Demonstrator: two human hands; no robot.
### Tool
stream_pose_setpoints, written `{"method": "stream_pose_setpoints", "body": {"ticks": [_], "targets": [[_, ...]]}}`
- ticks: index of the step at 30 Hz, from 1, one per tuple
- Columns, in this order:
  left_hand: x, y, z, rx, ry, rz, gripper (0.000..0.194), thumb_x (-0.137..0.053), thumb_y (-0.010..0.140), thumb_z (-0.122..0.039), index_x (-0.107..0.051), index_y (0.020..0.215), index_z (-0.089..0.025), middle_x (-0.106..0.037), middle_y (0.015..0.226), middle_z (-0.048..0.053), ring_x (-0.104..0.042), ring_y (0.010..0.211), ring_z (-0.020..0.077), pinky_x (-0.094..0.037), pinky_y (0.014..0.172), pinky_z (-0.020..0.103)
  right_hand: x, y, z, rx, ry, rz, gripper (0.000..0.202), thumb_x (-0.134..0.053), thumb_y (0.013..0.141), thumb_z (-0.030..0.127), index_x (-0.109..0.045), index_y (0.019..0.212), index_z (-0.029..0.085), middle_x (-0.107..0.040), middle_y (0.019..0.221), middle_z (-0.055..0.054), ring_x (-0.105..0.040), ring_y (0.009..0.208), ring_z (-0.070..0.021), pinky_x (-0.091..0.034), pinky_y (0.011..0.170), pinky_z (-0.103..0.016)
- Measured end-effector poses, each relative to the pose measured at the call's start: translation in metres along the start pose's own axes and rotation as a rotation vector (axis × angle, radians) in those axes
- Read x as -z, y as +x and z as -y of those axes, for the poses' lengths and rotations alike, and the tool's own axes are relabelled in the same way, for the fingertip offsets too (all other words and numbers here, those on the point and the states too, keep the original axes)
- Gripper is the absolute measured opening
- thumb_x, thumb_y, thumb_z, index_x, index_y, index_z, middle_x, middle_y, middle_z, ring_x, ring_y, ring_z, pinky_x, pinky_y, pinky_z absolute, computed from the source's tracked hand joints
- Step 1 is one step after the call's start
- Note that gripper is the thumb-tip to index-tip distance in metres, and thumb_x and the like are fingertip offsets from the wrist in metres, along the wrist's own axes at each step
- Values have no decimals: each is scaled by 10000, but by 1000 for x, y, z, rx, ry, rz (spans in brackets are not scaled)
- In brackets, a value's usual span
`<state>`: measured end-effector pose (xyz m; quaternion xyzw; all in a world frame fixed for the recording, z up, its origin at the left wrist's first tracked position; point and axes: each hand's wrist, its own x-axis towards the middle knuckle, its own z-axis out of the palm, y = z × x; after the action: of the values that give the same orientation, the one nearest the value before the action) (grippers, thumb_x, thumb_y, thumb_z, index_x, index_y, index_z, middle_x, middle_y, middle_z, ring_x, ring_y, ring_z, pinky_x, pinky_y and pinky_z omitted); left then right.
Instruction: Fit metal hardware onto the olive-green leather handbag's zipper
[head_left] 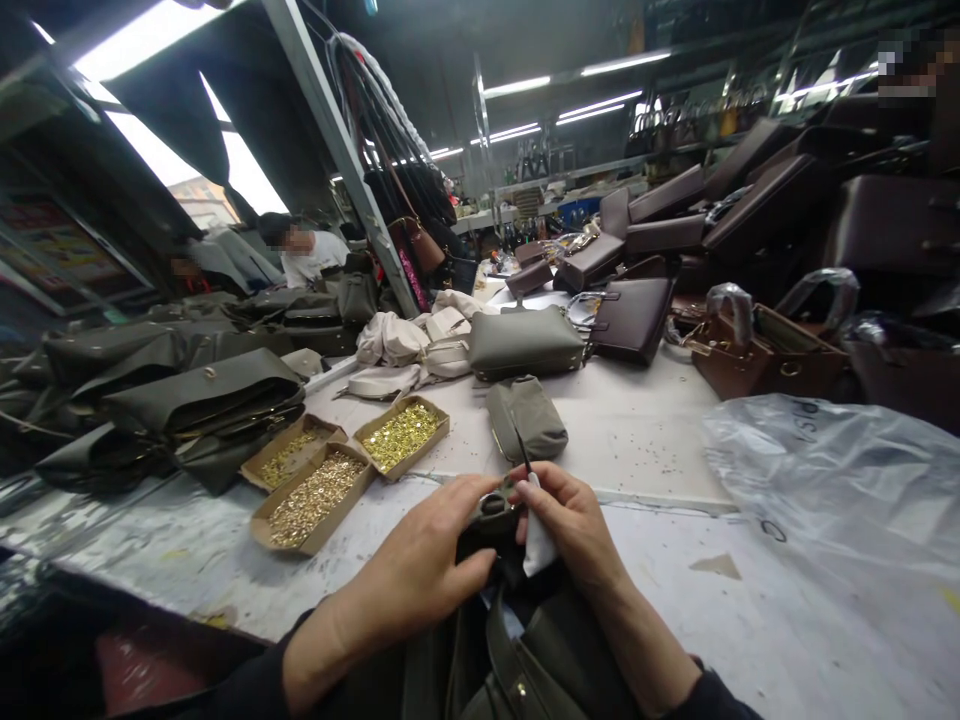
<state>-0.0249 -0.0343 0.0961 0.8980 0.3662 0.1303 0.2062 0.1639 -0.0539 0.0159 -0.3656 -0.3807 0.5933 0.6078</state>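
Note:
An olive-green handbag lies close to my body at the table's edge, its strap and dark opening facing up. My left hand curves over a small olive part at the far side of the bag, with fingers on top and thumb on the near side. In my right hand is a thin dark pointed tool with a white-wrapped handle, its tip upward. The right fingertips also meet the olive part. Just beyond my hands sits an olive fabric pouch.
Cardboard trays of small gold metal pieces stand left. Olive bags are piled farther left, dark brown bags back right. A grey-green bag lies ahead. Clear plastic covers the right. A person is behind.

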Motion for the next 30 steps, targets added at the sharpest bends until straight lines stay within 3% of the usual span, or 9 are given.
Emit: {"method": "stream_pose_setpoints", "body": {"ticks": [3, 6, 10, 14, 19, 22, 26, 30], "targets": [[-17, 6, 3, 52, 130, 67, 683, -584, 769, -68, -470, 1429, -201, -603, 1364, 138, -617, 1193, 294, -524, 1010, 432, -4, 6, -3, 6, 95, -18, 415, -810, 786, 507, -674, 1005, 182, -707, 802, 6, -629, 476, -97, -445, 431, -176], [-25, 16, 6, 38, 280, 17, 485, -521, 873, -108, -551, 1354, -161, -656, 1232, 169, -678, 1017, 304, -569, 837, 409, -5, 11, -6, 8, 143, -9, 392, -815, 791, 485, -684, 1000, 181, -690, 772, 20, -635, 480, -97, -467, 441, -177], [-13, 25, 7, -86, 291, 49, 311, -512, 950, -176, -650, 1227, -149, -704, 1142, 163, -692, 998, 298, -552, 824, 367, -3, 14, -9, -5, 188, -34, 391, -825, 785, 468, -685, 1014, 183, -688, 741, 27, -633, 470, -101, -461, 419, -169], [10, 30, 5, -60, 194, 190, 411, -575, 873, -117, -655, 1269, -193, -701, 1210, 132, -676, 1087, 298, -505, 928, 360, -1, 16, -10, -23, 203, -43, 401, -825, 786, 471, -686, 1021, 177, -689, 721, 25, -623, 451, -96, -435, 396, -156], [19, 41, 11, 96, 7, 189, 287, -565, 866, -191, -752, 1083, -218, -748, 958, 59, -684, 883, 238, -460, 783, 294, 0, 17, -11, -27, 223, -31, 407, -830, 778, 464, -683, 1029, 179, -674, 713, 33, -629, 471, -96, -443, 416, -157], [11, 49, 24, 281, -275, 162, 239, -606, 821, -262, -761, 979, -173, -726, 813, 33, -636, 742, 195, -414, 660, 263, 0, 17, -11, -33, 233, -22, 417, -831, 774, 463, -675, 1033, 176, -662, 687, 39, -618, 465, -95, -436, 413, -157], [-3, 52, 43, 533, -619, 116, 249, -670, 685, -278, -741, 868, -125, -694, 764, 25, -565, 689, 157, -381, 639, 249, 1, 18, -11, -43, 236, 34, 463, -811, 795, 465, -612, 1112, 193, -663, 642, 47, -601, 440, -103, -426, 410, -167], [-11, 48, 55, 649, -763, 96, 225, -678, 595, -249, -724, 775, -120, -660, 699, 13, -520, 667, 143, -357, 647, 248, 0, 13, -7, -64, 233, 102, 474, -807, 797, 466, -537, 1105, 229, -712, 668, 30, -616, 485, -118, -467, 479, -195]]}}
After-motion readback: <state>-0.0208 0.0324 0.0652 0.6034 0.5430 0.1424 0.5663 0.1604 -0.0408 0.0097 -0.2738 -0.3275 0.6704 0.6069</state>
